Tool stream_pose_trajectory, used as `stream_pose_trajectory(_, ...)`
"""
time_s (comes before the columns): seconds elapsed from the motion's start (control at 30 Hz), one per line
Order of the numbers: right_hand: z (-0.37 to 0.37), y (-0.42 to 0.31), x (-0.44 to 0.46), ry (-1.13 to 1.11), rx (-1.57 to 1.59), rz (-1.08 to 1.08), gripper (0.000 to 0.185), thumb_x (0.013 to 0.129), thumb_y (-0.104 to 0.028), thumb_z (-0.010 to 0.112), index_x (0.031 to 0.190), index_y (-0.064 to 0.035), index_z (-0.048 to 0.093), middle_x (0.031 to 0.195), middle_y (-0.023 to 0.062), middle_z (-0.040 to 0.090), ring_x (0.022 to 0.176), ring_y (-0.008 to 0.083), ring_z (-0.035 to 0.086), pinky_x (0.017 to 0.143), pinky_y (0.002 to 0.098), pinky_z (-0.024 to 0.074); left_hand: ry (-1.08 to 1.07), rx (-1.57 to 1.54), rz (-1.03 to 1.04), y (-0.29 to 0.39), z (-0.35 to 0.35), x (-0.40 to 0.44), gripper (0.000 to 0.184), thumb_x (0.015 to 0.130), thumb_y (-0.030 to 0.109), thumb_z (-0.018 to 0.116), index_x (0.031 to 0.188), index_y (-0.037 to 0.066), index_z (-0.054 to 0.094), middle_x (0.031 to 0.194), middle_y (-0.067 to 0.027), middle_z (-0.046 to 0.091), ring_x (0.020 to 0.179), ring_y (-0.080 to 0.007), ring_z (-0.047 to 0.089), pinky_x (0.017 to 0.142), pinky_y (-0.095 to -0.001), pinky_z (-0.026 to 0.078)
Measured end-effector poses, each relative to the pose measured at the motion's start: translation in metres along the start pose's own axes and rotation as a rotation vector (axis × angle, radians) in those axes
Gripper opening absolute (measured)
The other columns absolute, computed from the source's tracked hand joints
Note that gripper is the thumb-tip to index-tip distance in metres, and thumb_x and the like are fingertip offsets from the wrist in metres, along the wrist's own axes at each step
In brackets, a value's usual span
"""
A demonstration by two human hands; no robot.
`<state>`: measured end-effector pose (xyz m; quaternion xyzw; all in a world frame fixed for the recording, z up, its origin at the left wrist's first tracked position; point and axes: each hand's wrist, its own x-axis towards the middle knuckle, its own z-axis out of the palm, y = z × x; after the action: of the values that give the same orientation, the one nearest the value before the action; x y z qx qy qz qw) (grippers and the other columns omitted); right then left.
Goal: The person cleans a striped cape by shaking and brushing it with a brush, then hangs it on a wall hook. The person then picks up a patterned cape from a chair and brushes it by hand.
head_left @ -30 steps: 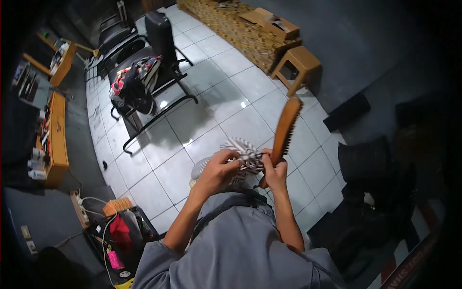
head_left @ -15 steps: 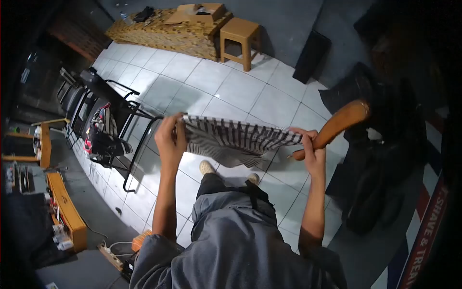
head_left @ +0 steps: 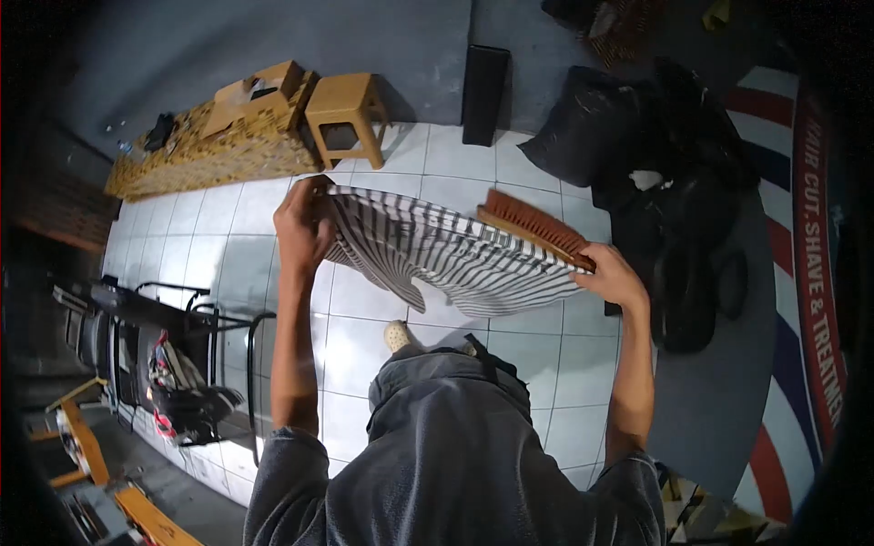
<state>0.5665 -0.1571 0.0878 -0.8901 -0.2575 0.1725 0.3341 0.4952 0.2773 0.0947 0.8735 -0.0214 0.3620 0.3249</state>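
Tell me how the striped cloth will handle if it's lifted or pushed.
The striped cloth is probably floppy: it sags between the left hand and right hand. It looks thin along its upper edge, so likely light for its size. Since its lower part hangs loose, a push there would probably make it swing or fold.

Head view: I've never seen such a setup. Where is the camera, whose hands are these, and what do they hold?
No robot here: the camera sits on a person's head and looks forward and down. Their bare left hand grips one end of a striped cloth; their bare right hand grips the other, together with a wooden brush. The cloth hangs between them above a tiled floor. Beyond, a cardboard box lies on a patterned bench beside a stool.
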Motion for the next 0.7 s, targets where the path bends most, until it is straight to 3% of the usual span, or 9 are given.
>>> stream_pose_trajectory(0.03, 0.009, -0.001, -0.006, 0.162, -0.108, -0.018, 0.030, 0.069, -0.011, 0.074, 0.086, 0.0059, 0.056, 0.069, 0.0126, 0.051, 0.061, 0.0154, 0.046, 0.055, 0.0310, 0.0393, -0.083, 0.010, 0.013, -0.011, 0.001, 0.005, 0.021, 0.070, 0.004, 0.057, 0.091, 0.001, 0.059, 0.080, -0.0165, 0.060, 0.067, -0.0316, 0.060, 0.062, -0.0328, 0.048)
stream_pose_trajectory(0.13, 0.015, -0.011, -0.009, 0.211, -0.108, 0.167, 0.031, 0.071, -0.011, 0.073, 0.089, 0.0069, 0.056, 0.072, 0.0130, 0.054, 0.062, 0.0144, 0.050, 0.055, 0.0306, 0.0411, -0.316, 0.055, 0.054, -0.043, -0.001, 0.015, 0.021, 0.073, 0.006, 0.054, 0.092, -0.003, 0.058, 0.081, -0.0189, 0.060, 0.070, -0.0310, 0.061, 0.065, -0.0336, 0.047)
stream_pose_trajectory(0.23, 0.028, -0.016, -0.013, 0.343, 0.030, 0.163, 0.027, 0.071, -0.013, 0.071, 0.086, 0.0051, 0.057, 0.067, 0.0127, 0.055, 0.057, 0.0172, 0.049, 0.055, 0.0342, 0.0411, -0.448, 0.001, 0.049, -0.069, -0.003, 0.031, 0.020, 0.074, 0.009, 0.056, 0.090, -0.002, 0.058, 0.076, -0.0189, 0.061, 0.066, -0.0323, 0.060, 0.062, -0.0343, 0.047)
stream_pose_trajectory(0.27, 0.031, -0.020, -0.016, 0.345, 0.019, 0.174, 0.029, 0.071, -0.015, 0.072, 0.086, 0.0050, 0.057, 0.066, 0.0120, 0.055, 0.057, 0.0162, 0.048, 0.054, 0.0338, 0.0408, -0.475, -0.037, 0.029, -0.077, -0.004, 0.033, 0.019, 0.074, 0.011, 0.057, 0.089, -0.001, 0.059, 0.073, -0.0184, 0.061, 0.064, -0.0334, 0.060, 0.059, -0.0347, 0.048)
stream_pose_trajectory(0.33, 0.034, -0.033, -0.020, 0.346, -0.003, 0.187, 0.032, 0.070, -0.018, 0.074, 0.085, 0.0050, 0.057, 0.065, 0.0107, 0.054, 0.056, 0.0140, 0.047, 0.053, 0.0331, 0.0402, -0.520, -0.207, -0.006, -0.094, -0.011, 0.041, 0.020, 0.077, 0.010, 0.057, 0.093, 0.000, 0.057, 0.065, -0.0154, 0.058, 0.054, -0.0252, 0.055, 0.054, -0.0319, 0.045)
stream_pose_trajectory(0.4, 0.037, -0.044, -0.027, 0.262, -0.006, 0.200, 0.034, 0.070, -0.016, 0.075, 0.088, 0.0062, 0.057, 0.069, 0.0079, 0.054, 0.059, 0.0118, 0.047, 0.054, 0.0293, 0.0403, -0.747, -0.168, -0.007, -0.092, -0.027, 0.051, 0.029, 0.075, 0.016, 0.068, 0.097, 0.002, 0.055, 0.059, -0.0115, 0.053, 0.050, -0.0228, 0.051, 0.052, -0.0322, 0.042)
stream_pose_trajectory(0.5, 0.040, -0.061, -0.039, 0.128, 0.029, 0.290, 0.033, 0.070, -0.015, 0.076, 0.087, 0.0059, 0.056, 0.072, 0.0055, 0.052, 0.062, 0.0103, 0.046, 0.055, 0.0275, 0.0407, -0.850, -0.108, 0.079, -0.093, -0.034, 0.055, 0.039, 0.069, 0.022, 0.075, 0.097, 0.003, 0.054, 0.064, -0.0101, 0.052, 0.054, -0.0235, 0.051, 0.053, -0.0345, 0.041)
stream_pose_trajectory(0.6, 0.042, -0.079, -0.048, 0.095, 0.075, 0.412, 0.029, 0.071, -0.014, 0.075, 0.082, 0.0040, 0.055, 0.072, 0.0039, 0.051, 0.064, 0.0100, 0.046, 0.057, 0.0270, 0.0406, -0.757, -0.111, 0.248, -0.095, -0.033, 0.054, 0.043, 0.066, 0.025, 0.076, 0.096, 0.004, 0.054, 0.075, -0.0110, 0.054, 0.062, -0.0248, 0.053, 0.057, -0.0361, 0.042)
stream_pose_trajectory(0.7, 0.049, -0.071, -0.062, 0.260, 0.146, 0.389, 0.025, 0.074, -0.015, 0.071, 0.077, 0.0033, 0.055, 0.067, 0.0051, 0.053, 0.060, 0.0100, 0.047, 0.053, 0.0269, 0.0395, -0.791, -0.129, 0.167, -0.101, -0.034, 0.056, 0.031, 0.065, 0.006, 0.073, 0.092, 0.002, 0.056, 0.081, -0.0115, 0.056, 0.068, -0.0264, 0.056, 0.061, -0.0351, 0.045)
